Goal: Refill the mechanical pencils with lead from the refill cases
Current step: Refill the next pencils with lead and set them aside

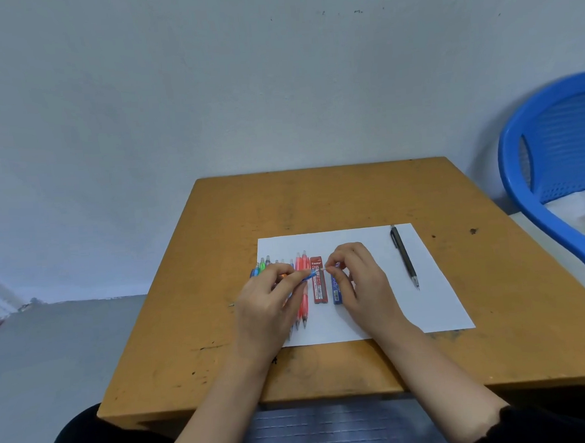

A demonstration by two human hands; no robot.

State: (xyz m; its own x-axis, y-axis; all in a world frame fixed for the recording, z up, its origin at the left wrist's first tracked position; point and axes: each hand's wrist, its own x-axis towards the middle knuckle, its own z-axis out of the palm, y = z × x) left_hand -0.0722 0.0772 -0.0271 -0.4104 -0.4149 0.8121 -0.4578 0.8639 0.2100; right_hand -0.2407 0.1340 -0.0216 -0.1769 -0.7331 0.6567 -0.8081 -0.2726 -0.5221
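From a single wide-angle camera worn on the head, we look forward and down at close range on our left hand (272,298) and right hand (363,282) over the table (317,199).

Plain pale grey-blue wall (276,85) fills the upper half: matte, a few small dark specks near the top, light soft and even across it. Small square wooden table (317,199), ochre-yellow, stands close up to the wall, its top scuffed and dotted with dark marks and scratches; smooth grey floor (68,337) runs off to the left and meets the wall along a paler line. Blue plastic chair (553,143) with a perforated back sits just beside the table's right side, a crumpled white cloth (578,210) on its seat.
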